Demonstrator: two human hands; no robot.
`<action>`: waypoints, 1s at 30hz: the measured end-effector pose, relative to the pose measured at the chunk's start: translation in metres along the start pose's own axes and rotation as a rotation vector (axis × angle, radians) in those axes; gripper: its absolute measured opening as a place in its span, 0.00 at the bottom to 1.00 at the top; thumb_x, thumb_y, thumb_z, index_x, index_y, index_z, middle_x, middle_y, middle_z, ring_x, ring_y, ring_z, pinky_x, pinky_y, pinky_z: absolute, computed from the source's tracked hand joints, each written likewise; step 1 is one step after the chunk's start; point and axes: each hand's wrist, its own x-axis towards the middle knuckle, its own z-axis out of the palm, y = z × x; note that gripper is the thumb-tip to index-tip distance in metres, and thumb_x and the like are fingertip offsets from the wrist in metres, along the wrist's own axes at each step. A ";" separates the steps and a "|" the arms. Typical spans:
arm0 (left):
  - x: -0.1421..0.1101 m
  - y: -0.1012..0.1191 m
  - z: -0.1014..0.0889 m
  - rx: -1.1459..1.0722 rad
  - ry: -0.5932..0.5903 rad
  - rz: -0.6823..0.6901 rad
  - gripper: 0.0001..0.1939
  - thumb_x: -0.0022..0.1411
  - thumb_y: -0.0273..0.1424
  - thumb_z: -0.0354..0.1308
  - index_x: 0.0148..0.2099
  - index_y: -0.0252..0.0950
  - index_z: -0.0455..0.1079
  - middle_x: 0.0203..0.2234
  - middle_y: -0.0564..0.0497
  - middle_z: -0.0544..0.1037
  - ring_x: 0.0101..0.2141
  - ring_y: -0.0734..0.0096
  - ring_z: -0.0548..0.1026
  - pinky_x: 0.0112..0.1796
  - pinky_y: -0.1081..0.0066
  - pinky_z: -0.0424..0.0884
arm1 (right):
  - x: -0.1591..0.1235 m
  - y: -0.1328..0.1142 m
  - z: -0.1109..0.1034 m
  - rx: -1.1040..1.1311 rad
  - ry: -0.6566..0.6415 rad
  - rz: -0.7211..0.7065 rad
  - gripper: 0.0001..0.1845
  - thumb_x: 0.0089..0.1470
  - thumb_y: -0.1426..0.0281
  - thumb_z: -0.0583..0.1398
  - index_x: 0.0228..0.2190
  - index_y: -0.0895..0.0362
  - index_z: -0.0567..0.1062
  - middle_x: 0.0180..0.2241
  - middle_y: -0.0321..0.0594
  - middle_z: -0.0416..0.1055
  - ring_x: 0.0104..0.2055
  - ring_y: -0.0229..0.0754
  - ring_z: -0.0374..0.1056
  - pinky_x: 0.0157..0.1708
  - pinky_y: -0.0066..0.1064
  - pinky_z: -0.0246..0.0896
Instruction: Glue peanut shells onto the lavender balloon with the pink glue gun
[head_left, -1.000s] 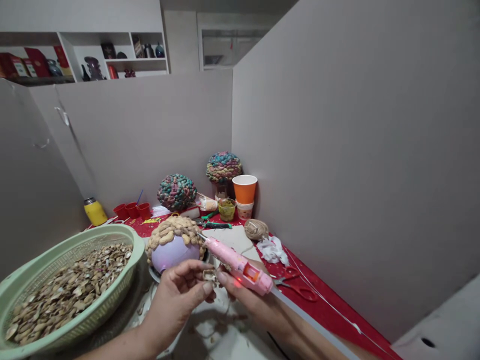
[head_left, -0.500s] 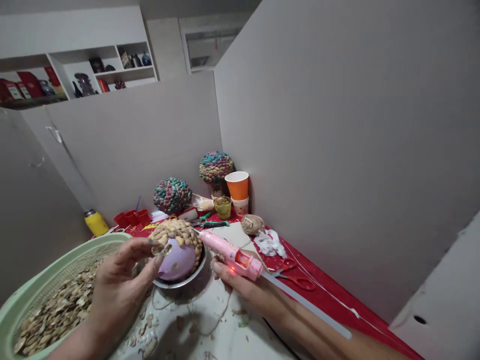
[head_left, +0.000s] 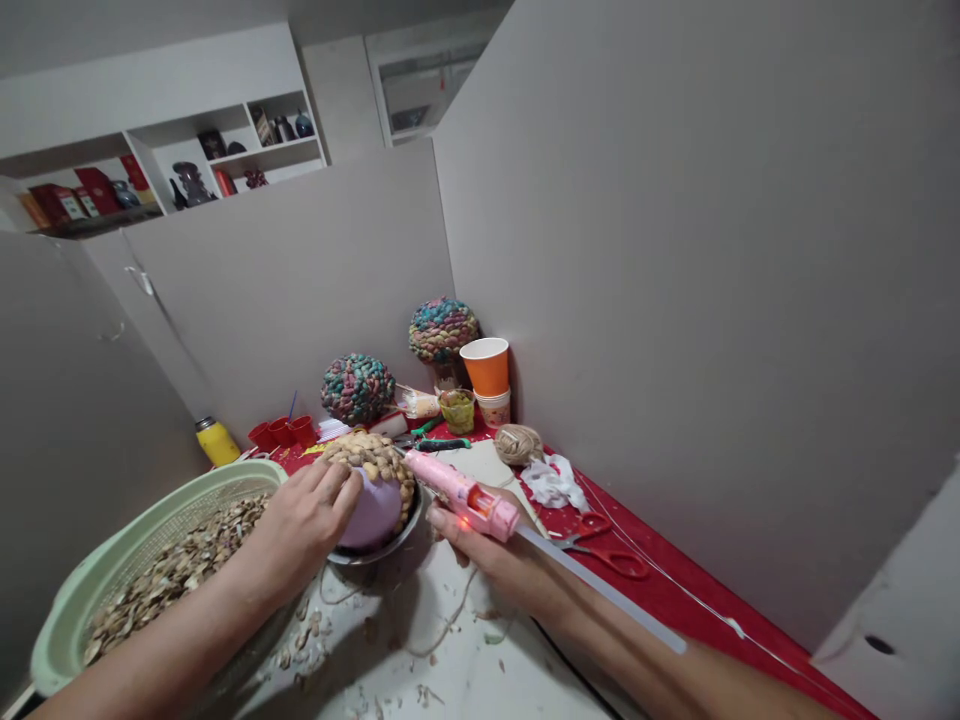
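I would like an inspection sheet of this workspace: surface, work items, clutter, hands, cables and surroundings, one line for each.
Surface: white worktop, scattered with shell bits; red covering behind and to the right.
Work items: purple balloon, partly covered with peanut shells, in a metal bowl; green basket of loose shells.
Clutter: scissors, twine, pliers, orange cup.
Left hand: at the balloon; whether it holds anything is hidden.
Right hand: holds a pink glue gun, red light showing.
Cables: dark cord beside the right forearm; white cord along the red covering.
Surroundings: grey panels; shelf with boxes.
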 end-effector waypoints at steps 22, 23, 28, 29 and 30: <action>0.002 0.013 0.028 -0.446 0.269 -0.397 0.05 0.63 0.28 0.55 0.40 0.36 0.71 0.39 0.44 0.78 0.40 0.62 0.77 0.41 0.63 0.74 | 0.000 0.006 -0.003 -0.077 0.010 -0.014 0.17 0.56 0.60 0.59 0.22 0.55 0.63 0.17 0.32 0.59 0.20 0.37 0.54 0.21 0.29 0.49; 0.003 0.014 0.029 -0.441 0.281 -0.403 0.05 0.63 0.28 0.55 0.41 0.36 0.71 0.39 0.44 0.78 0.40 0.61 0.77 0.41 0.63 0.74 | 0.000 0.006 -0.003 -0.079 0.010 -0.018 0.17 0.56 0.60 0.59 0.22 0.55 0.63 0.17 0.32 0.59 0.20 0.36 0.54 0.20 0.28 0.48; 0.007 0.019 0.036 -0.397 0.352 -0.409 0.07 0.62 0.27 0.56 0.44 0.36 0.70 0.39 0.43 0.80 0.43 0.57 0.77 0.44 0.59 0.74 | 0.002 0.007 -0.002 -0.079 0.020 -0.053 0.17 0.55 0.61 0.59 0.22 0.55 0.63 0.17 0.30 0.58 0.19 0.35 0.53 0.20 0.27 0.47; 0.007 0.019 0.037 -0.388 0.362 -0.407 0.08 0.61 0.27 0.56 0.44 0.36 0.69 0.39 0.43 0.80 0.43 0.57 0.77 0.44 0.59 0.74 | 0.002 0.007 -0.002 -0.077 0.016 -0.058 0.16 0.55 0.61 0.59 0.22 0.55 0.63 0.17 0.30 0.58 0.19 0.35 0.53 0.19 0.27 0.47; 0.007 0.018 0.037 -0.376 0.368 -0.409 0.09 0.61 0.27 0.56 0.45 0.35 0.69 0.40 0.42 0.80 0.43 0.56 0.77 0.44 0.58 0.74 | 0.002 0.006 -0.002 -0.074 0.012 -0.063 0.16 0.55 0.61 0.60 0.22 0.56 0.64 0.17 0.30 0.58 0.19 0.35 0.53 0.20 0.27 0.47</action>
